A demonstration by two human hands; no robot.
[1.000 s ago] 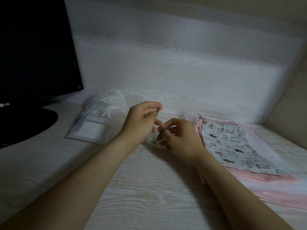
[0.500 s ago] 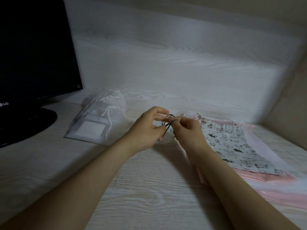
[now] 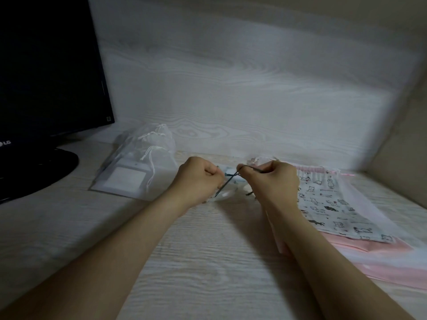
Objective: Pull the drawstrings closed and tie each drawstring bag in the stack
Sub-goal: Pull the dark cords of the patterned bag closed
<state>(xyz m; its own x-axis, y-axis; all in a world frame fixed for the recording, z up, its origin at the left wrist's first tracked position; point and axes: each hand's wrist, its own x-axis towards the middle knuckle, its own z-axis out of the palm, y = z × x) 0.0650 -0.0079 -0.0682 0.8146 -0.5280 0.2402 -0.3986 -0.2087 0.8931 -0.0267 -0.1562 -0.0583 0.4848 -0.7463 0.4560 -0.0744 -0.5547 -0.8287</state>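
Hands are working close together above the table (image 3: 208, 262): the left hand (image 3: 198, 179) is curling its fingers around one end of a dark drawstring (image 3: 227, 182), and the right hand (image 3: 272, 181) is pinching the other end, so the cord is crossing in the gap between them. Under the cord a small clear bag (image 3: 225, 195) is lying on the table, blurred, just left of the stack (image 3: 381, 266), where a cat-print bag (image 3: 328, 204) is resting on top. Further left, sheer white bags (image 3: 138, 167) are lying near a black monitor (image 3: 46, 65).
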